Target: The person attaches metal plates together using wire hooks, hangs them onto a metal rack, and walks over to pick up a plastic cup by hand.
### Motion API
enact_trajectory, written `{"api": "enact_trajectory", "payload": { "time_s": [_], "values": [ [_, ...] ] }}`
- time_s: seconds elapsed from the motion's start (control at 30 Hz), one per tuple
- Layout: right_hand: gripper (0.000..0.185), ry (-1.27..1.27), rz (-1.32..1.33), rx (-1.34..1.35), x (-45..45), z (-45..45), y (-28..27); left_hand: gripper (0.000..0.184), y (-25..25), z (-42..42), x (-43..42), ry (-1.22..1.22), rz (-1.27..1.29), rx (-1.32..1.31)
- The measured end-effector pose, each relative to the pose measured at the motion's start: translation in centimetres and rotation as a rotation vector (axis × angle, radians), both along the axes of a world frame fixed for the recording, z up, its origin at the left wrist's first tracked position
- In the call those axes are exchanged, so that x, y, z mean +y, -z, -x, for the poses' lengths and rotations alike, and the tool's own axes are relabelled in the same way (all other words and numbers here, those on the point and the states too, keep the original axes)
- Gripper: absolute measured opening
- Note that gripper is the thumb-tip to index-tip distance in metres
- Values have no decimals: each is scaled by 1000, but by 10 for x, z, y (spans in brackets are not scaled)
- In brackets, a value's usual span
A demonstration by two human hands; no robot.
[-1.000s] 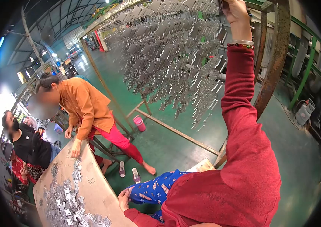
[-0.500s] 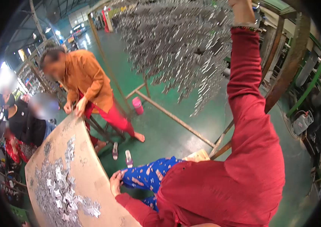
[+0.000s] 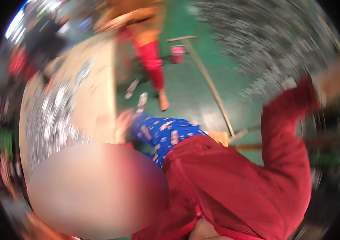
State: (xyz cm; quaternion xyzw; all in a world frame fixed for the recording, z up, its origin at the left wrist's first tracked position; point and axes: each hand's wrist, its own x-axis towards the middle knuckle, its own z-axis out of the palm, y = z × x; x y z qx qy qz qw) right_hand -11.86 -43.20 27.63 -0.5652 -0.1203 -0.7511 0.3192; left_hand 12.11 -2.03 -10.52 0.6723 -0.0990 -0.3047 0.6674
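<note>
My left hand [image 3: 122, 125] is at the right edge of the table [image 3: 105, 88], beside my blue patterned trouser leg [image 3: 168, 130]. Motion smears its fingers, and I cannot make out anything in them. My right hand [image 3: 334, 80], at the end of a raised red sleeve, is at the far right, near a hanging mass of small grey metal pieces [image 3: 242, 36]. Blur hides its fingers, so whether it touches or holds a piece does not show. On the table lies a spread of small shiny metal pieces [image 3: 52, 116].
A person in orange and red [image 3: 152, 52] stands at the table's far end. A pink bucket [image 3: 177, 54] and a brown frame bar [image 3: 208, 80] are on the green floor, with sandals [image 3: 142, 102] nearby. A large blurred patch [image 3: 98, 192] covers the lower left.
My view has swung downward and blurred. My right arm has come down from straight overhead to a bent position at the right. My left hand remains by the table edge.
</note>
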Motion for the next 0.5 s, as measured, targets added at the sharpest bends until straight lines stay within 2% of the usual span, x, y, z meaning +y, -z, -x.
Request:
{"api": "enact_trajectory", "payload": {
  "time_s": [0.03, 0.07, 0.1, 0.17, 0.2, 0.27, 0.33, 0.37, 0.4, 0.43, 0.5],
  "values": [
    [15, -45, -21, -35, 10, -11, 17, 38, -28, 21, -9, -22, 107, -112],
    [15, -108, -46, -57, 21, -29, 31, 33, 21, 5, -17, -41, -128, -355],
    [15, -169, -79, -76, 33, -44, 47, 29, -26, 34, -21, -18, -172, -510],
    [15, -329, -100, -47, 61, -92, 74, 24, -39, 66, -20, 145, -120, -598],
    [21, -327, -62, 15, 76, -113, 85, 24, -56, 86, -12, 129, -160, -507],
    [27, -424, -31, 57, 110, -161, 97, 25, -64, 119, 19, -124, -202, -423],
    [27, -556, -73, 57, 129, -175, 100, 26, -58, 159, 50, -505, -242, -432],
    [28, -588, -75, 108, 137, -185, 102, 26, -59, 178, 67, -707, -126, -292],
    [29, -620, -61, 179, 155, -218, 110, 24, -32, 163, 97, -925, -356, -422],
    [30, -644, -44, 218, 167, -225, 112, 21, -54, 171, 119, -1000, -551, -351],
    [31, -682, -22, 312, 188, -243, 117, 20, -52, 167, 163, -1217, -821, -511]
  ]
}}
